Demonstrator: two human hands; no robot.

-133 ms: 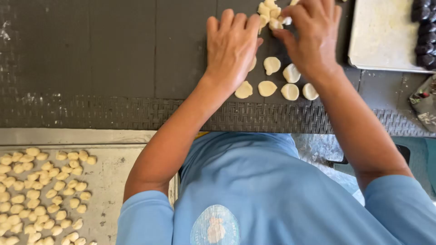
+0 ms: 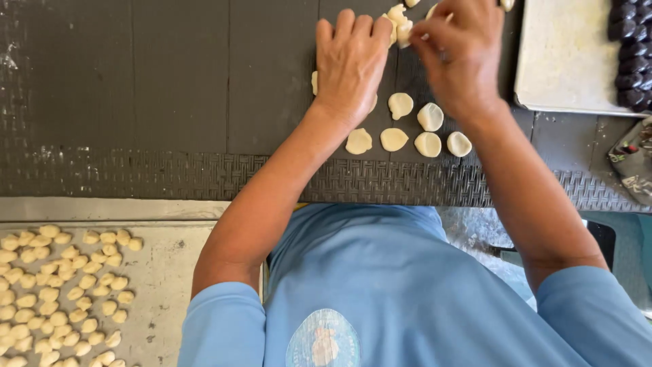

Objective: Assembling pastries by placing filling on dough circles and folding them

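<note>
**Pale dough, pressed flat piece by piece on the dark mat**

Pale little dough lumps (image 2: 64, 292) crowd the metal tray (image 2: 170, 272) at my lower left, well apart from where I am working. Across the dark woven mat (image 2: 170, 102) my left hand (image 2: 350, 64) lies palm down, fingers together and stretched flat, pressing on the mat; a sliver of dough shows at each side of the palm, so I judge a piece sits under it, though the hand hides most of it. Just right of that hand lie the flattened discs (image 2: 401, 105), two loose rows of them near the mat's front edge, each apart from its neighbour.

My right hand (image 2: 462, 58) is curled, thumb and fingertips pinched together. A few raw lumps (image 2: 399, 20) sit just beside those fingertips, between my two hands; I cannot tell whether the pinch actually has one of them. Further right, a pale tray (image 2: 570, 61) carries dark round pieces (image 2: 631, 54) along its far side.

The step in hand looks like flattening. Next would call for lifting the left palm cleanly so the disc does not stick, and placing a fresh lump on bare mat beside the rows.

The top edge cuts off my right fingertips and more dough; the object at the far right edge is too cropped to name.
</note>
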